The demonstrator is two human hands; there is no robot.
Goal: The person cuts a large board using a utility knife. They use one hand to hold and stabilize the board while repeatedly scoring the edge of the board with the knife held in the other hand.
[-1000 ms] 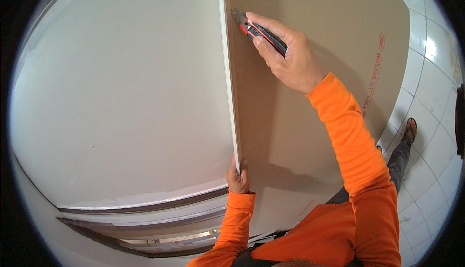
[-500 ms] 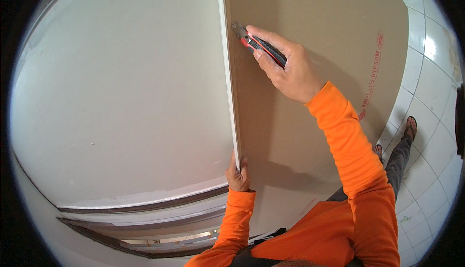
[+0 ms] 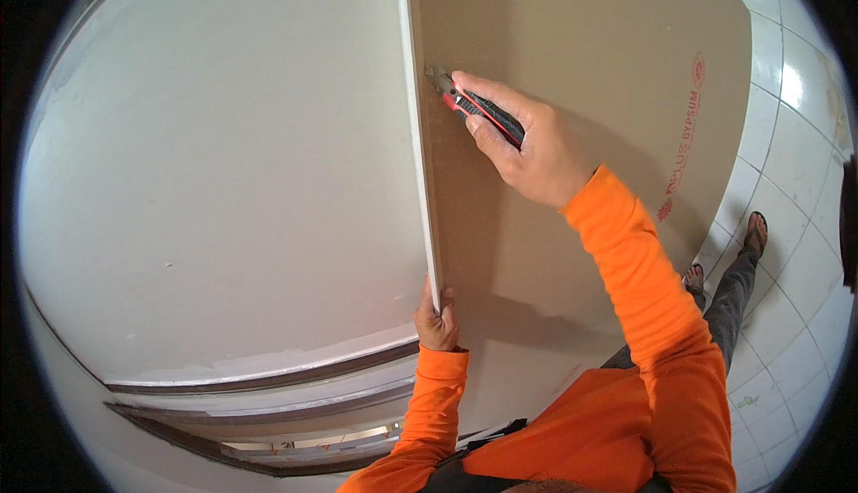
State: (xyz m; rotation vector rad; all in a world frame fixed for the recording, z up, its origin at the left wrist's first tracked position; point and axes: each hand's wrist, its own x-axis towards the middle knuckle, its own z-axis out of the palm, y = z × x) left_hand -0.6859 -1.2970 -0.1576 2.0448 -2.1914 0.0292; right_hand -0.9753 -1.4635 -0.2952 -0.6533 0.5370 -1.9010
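Red-and-black utility knife [image 3: 483, 110] in the right hand [image 3: 523, 149], grip wrapped tight around the handle, blade tip pressed into the fold where the brown panel [image 3: 581, 37] of the plasterboard meets its pale edge [image 3: 417, 153]. Knife far up the fold, well apart from the left hand [image 3: 436, 321], grip pinching that same pale edge at its near end. Red printed marking [image 3: 681, 135] running down the brown panel's right side. White board face [image 3: 223, 180] to the left. Pale tiled floor [image 3: 795, 225] to the right.
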